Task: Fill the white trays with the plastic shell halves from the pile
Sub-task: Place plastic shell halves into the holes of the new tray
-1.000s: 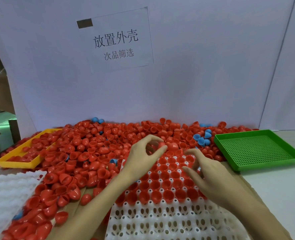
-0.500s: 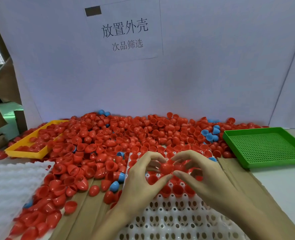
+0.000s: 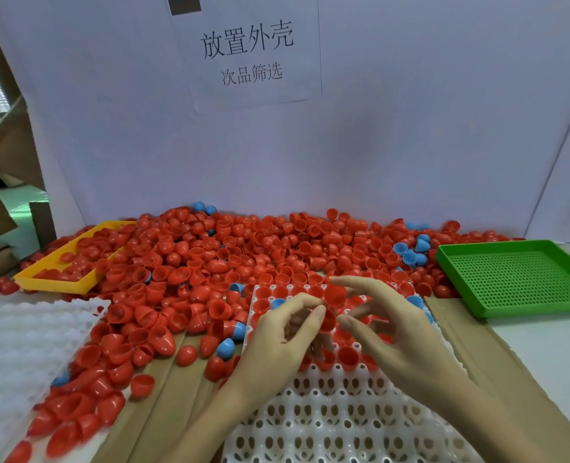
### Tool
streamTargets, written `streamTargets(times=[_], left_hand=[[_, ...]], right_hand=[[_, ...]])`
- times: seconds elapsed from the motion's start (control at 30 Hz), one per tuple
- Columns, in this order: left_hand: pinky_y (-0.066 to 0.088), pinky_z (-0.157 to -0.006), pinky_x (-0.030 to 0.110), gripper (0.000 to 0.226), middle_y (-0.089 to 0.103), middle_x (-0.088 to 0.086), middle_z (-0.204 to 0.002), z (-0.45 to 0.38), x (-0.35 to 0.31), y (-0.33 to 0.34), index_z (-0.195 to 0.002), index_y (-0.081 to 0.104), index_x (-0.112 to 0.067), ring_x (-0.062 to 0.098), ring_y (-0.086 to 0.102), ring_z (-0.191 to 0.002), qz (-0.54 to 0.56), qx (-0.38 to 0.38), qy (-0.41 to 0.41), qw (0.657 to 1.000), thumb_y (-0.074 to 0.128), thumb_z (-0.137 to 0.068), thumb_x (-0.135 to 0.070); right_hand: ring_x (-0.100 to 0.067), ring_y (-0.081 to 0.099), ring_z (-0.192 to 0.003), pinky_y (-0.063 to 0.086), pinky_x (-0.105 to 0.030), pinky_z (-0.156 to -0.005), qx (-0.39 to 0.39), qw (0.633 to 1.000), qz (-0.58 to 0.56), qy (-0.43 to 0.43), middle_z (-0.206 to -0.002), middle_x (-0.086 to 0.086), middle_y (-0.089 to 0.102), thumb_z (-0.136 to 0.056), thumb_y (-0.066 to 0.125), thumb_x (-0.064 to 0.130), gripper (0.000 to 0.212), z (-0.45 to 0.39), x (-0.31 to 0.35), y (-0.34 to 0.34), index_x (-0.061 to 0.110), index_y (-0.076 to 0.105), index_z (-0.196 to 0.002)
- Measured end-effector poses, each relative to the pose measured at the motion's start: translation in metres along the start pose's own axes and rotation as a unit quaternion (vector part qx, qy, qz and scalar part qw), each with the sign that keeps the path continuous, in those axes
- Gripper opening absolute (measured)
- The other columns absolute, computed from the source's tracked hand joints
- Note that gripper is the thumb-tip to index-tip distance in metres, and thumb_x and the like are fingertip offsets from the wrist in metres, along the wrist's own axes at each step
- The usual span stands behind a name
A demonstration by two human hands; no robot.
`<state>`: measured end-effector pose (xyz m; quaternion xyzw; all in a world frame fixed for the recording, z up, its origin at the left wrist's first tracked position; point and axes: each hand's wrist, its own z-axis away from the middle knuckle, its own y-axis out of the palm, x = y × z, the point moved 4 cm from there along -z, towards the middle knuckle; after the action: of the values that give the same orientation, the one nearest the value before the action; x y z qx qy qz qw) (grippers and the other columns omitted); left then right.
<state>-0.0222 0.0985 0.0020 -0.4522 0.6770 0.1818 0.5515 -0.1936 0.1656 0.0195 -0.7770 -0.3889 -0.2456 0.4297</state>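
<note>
White tray (image 3: 327, 426): lay nearest the viewer, under both forearms; near rows of cups bare, far rows beyond the hands each holding a red shell half, open side up.

Left hand (image 3: 283, 339): hovered over the tray's filled rows, fingers curled, thumb and forefinger pinching the left edge of a red shell half (image 3: 327, 319).

Right hand (image 3: 387, 332): just beside the left hand, thumb touching the same shell from the right; forefinger and middle finger extended over a second red shell half (image 3: 335, 294) directly above the first. Whether that upper shell was gripped or merely sat behind the fingers, cannot tell.

Second white tray (image 3: 19, 349): well to the left of the left hand, dimpled, unfilled, its near edge overlapped by loose shells.

Cardboard strips (image 3: 163, 409): between the two white trays, and again to the right of the right hand, lying on the desk (image 3: 544, 359).

Pile of shell halves (image 3: 243, 255): red with a few blue, spread left of and beyond both hands, reaching the tray's far edge.

Green perforated tray (image 3: 524, 279): beyond and right of the right hand, nothing in it.

Yellow tray (image 3: 56, 279): beyond and far left of the left hand, part buried in red shells.

White backboard (image 3: 410, 128): upright behind the pile, carrying a printed paper sign (image 3: 247, 51).
</note>
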Motion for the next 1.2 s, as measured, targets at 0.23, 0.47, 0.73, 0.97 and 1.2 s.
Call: streamTargets(times=[0.23,0.47,0.73,0.97,1.2], left_hand=[[0.061,-0.086,0.033,0.029,0.075,-0.004,-0.101,0.001,0.002,0.005,-0.12,0.063,-0.035,0.018,0.075,-0.092,-0.017,0.01,0.007,1.0,0.075,-0.095,-0.045],[0.061,-0.093,0.037,0.03,0.071,-0.003,-0.123,0.0,0.002,0.002,-0.129,0.059,-0.033,0.022,0.077,-0.098,0.037,-0.048,0.008,0.998,0.069,-0.102,-0.029],[0.062,-0.088,0.037,0.027,0.073,0.003,-0.118,0.0,0.001,0.002,-0.132,0.059,-0.02,0.027,0.078,-0.095,0.068,-0.024,0.001,0.997,0.059,-0.107,-0.029],[0.06,-0.092,0.033,0.031,0.075,-0.008,-0.114,0.0,0.008,0.006,-0.137,0.063,-0.034,0.017,0.075,-0.101,0.01,0.013,-0.008,1.0,0.057,-0.107,-0.037],[0.059,-0.093,0.032,0.03,0.07,-0.012,-0.113,-0.001,0.007,0.0,-0.127,0.064,-0.045,0.015,0.072,-0.106,-0.029,-0.021,-0.001,0.999,0.069,-0.098,-0.042]], right_hand=[[-0.014,0.074,-0.082,0.063,-0.039,-0.068,-0.058,0.998,0.0,0.016,-0.1,0.015,0.069,-0.09,0.073,0.04,0.021,0.0,0.0,-0.01,0.04,0.069,-0.111],[-0.015,0.074,-0.078,0.061,-0.033,-0.064,-0.06,0.998,0.002,0.028,-0.094,0.013,0.071,-0.085,0.079,0.04,0.023,0.001,0.001,-0.007,0.034,0.067,-0.103],[-0.015,0.074,-0.078,0.058,-0.024,-0.065,-0.031,0.998,-0.057,0.027,-0.096,0.01,0.072,-0.095,0.065,0.043,0.014,0.001,0.005,-0.002,0.034,0.069,-0.106],[-0.021,0.073,-0.073,0.062,-0.034,-0.066,0.05,0.995,-0.07,0.046,-0.095,0.003,0.074,-0.097,0.073,0.014,0.02,0.0,0.003,0.0,0.031,0.075,-0.107],[-0.014,0.074,-0.073,0.058,-0.022,-0.063,0.025,0.996,-0.027,0.083,-0.09,0.007,0.077,-0.094,0.077,0.018,0.017,-0.01,-0.013,-0.043,0.034,0.078,-0.098]])
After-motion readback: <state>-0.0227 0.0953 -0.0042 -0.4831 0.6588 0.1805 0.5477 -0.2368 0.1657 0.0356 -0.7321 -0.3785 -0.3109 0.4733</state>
